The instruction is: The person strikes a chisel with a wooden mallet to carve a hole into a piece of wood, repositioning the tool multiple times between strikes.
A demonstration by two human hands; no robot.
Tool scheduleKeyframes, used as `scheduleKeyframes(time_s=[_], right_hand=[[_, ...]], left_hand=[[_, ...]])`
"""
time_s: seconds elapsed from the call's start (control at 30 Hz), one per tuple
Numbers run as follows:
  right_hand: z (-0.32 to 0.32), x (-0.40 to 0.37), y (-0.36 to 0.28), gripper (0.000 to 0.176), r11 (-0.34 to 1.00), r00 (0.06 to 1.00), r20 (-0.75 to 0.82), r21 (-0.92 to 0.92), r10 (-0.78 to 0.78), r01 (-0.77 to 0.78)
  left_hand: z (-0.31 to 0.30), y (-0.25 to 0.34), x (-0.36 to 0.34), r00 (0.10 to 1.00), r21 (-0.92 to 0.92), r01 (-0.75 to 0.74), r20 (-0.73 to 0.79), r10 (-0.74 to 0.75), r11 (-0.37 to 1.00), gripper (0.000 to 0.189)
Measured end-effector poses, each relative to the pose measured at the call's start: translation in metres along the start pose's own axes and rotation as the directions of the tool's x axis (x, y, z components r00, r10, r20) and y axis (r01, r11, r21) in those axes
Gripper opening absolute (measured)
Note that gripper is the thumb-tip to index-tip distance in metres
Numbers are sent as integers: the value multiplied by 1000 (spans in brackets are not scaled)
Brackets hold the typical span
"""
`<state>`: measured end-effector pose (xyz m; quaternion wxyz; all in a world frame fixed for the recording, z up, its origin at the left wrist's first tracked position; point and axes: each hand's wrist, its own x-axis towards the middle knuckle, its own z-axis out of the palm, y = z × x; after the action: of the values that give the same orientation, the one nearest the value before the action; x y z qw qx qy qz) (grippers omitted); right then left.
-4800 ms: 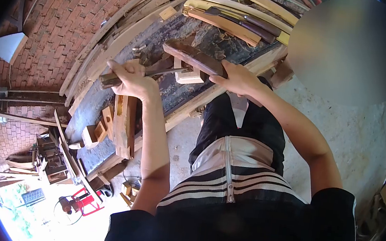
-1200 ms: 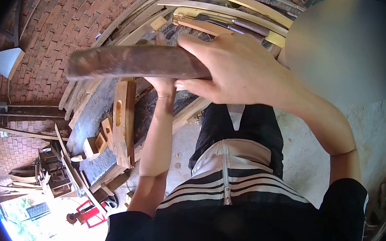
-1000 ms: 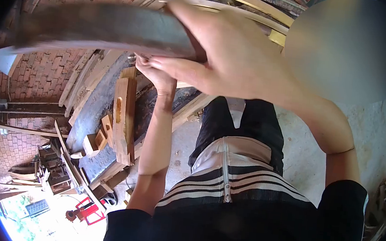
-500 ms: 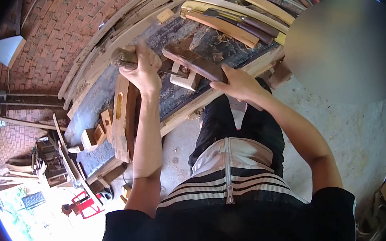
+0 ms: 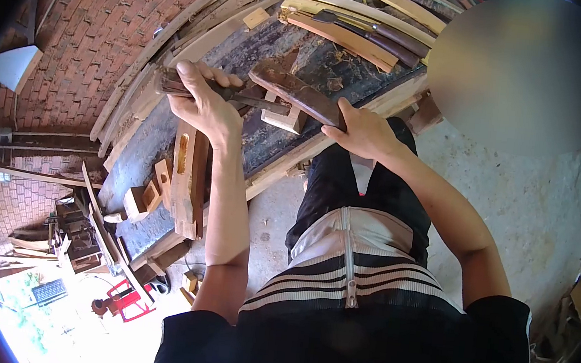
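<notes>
My left hand [image 5: 207,103] holds a chisel by its wooden handle [image 5: 171,82], the fingers loosened around it. The chisel's metal blade [image 5: 259,102] points right, over a small pale wood block [image 5: 284,120]. In my right hand [image 5: 364,131] is the end of a dark brown wooden mallet [image 5: 298,97], a long bar that slants up to the left above the block and hides part of it. Below my left hand lies a thick timber [image 5: 189,182] with a slot cut in it.
Long boards [image 5: 349,11] line the far side of the dark workbench [image 5: 247,48]. Two dark-handled tools [image 5: 394,46] rest on them. Notched blocks [image 5: 141,202] sit at the left end. A red stool [image 5: 132,303] stands on the floor.
The fingers of my left hand have loosened and the chisel has turned, so more of its blade shows over the block. My right hand keeps the mallet in nearly the same place.
</notes>
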<state>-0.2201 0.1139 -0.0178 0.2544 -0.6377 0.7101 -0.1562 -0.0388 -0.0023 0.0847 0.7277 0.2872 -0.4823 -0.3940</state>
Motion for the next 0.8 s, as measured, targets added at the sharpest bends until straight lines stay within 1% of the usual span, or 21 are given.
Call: scheduleKeyframes(time_s=[0.07, 0.1, 0.13, 0.2, 0.27, 0.5, 0.57, 0.6, 0.63, 0.67, 0.7, 0.73, 0.77, 0.8], right_hand=[[-1, 0, 0, 60, 1000, 1000, 4, 12, 2, -2], [-2, 0, -1, 60, 1000, 1000, 4, 12, 0, 0], [-2, -1, -1, 60, 1000, 1000, 10, 12, 5, -5], [-2, 0, -1, 60, 1000, 1000, 13, 10, 15, -15], [-1, 0, 0, 59, 1000, 1000, 12, 2, 4, -4], [-1, 1, 1, 60, 1000, 999, 33, 22, 8, -9], [1, 1, 2, 61, 999, 999, -43, -30, -31, 30], [-2, 1, 1, 61, 998, 998, -42, -37, -43, 41], [-6, 1, 0, 58, 980, 997, 69, 195, 25, -39], [-13, 2, -1, 55, 904, 979, 193, 403, 66, -141], [-18, 2, -1, 55, 912, 980, 191, 391, 55, -127], [-22, 4, 0, 56, 821, 981, 180, 549, 72, -161], [-27, 6, -2, 57, 702, 980, 178, 687, 87, -187], [-41, 3, -14, 53, 621, 991, 94, 773, 95, -133]], left_hand=[[3, 4, 3, 996, 18, -44, 77, 42, 999, 40], [4, -3, 5, 996, 31, -66, 58, 64, 997, 44], [3, -6, 6, 996, 29, -68, 58, 66, 997, 44], [5, -9, 6, 993, 117, -89, 92, 78, 989, 47], [7, -14, 3, 995, 80, -62, 81, 56, 995, 48], [10, -17, -9, 989, 60, -33, 149, 23, 998, 44], [11, -19, -10, 985, 52, -11, 174, 2, 999, 40], [12, -19, -10, 982, 34, -10, 189, 3, 999, 38], [12, -20, -10, 983, 58, -25, 182, 14, 998, 36], [11, -24, -9, 985, 81, -40, 173, 25, 996, 34], [8, -32, -5, 974, 182, -179, 174, 147, 967, 28], [4, -37, -9, 970, 219, -211, 165, 177, 953, 23], [4, -35, -15, 962, 282, -245, 188, 197, 928, 21], [7, -27, -23, 955, 347, -275, 207, 213, 896, 19]])
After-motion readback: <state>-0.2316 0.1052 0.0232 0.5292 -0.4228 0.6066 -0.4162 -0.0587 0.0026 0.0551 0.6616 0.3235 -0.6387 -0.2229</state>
